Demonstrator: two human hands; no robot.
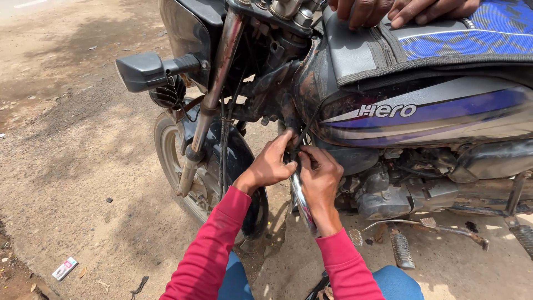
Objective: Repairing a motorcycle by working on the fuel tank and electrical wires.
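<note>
Behind the front wheel point(183, 166), both hands point(269, 165) point(321, 180) pinch a black cable point(302, 136) against the frame tube point(302, 203).

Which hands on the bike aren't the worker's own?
The hand resting on the tank cover at the top edge: it belongs to someone else. The worker's left hand and right hand, red-sleeved, work at the frame tube.

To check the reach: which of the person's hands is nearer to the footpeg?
The right hand is nearer; the footpeg lies below and right of it. The left hand is farther left.
</note>
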